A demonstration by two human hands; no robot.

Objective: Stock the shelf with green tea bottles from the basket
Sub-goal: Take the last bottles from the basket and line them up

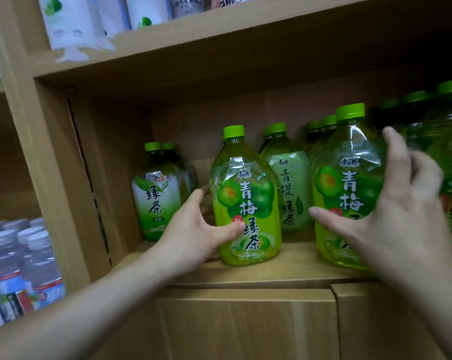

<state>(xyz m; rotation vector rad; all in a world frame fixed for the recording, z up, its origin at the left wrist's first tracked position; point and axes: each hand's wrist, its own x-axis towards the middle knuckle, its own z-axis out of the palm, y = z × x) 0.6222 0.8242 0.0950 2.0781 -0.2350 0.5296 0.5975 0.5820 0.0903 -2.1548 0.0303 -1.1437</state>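
Note:
A green tea bottle (248, 203) with a green cap and a plum label stands upright near the front edge of the wooden shelf (284, 271). My left hand (193, 229) grips its lower left side, with the thumb across the label. A second, identical bottle (344, 183) stands to the right. My right hand (396, 219) is spread over that bottle's right front, thumb lying on the label and fingers loosely extended, not wrapped round it. More green tea bottles (287, 178) stand in rows behind. The basket is out of view.
A white-labelled green tea bottle (157, 193) stands at the back left of the shelf, with bare shelf in front of it. More green bottles (450, 152) crowd the far right. Water bottles (25, 261) fill the left bay. White packs (71, 19) sit on the shelf above.

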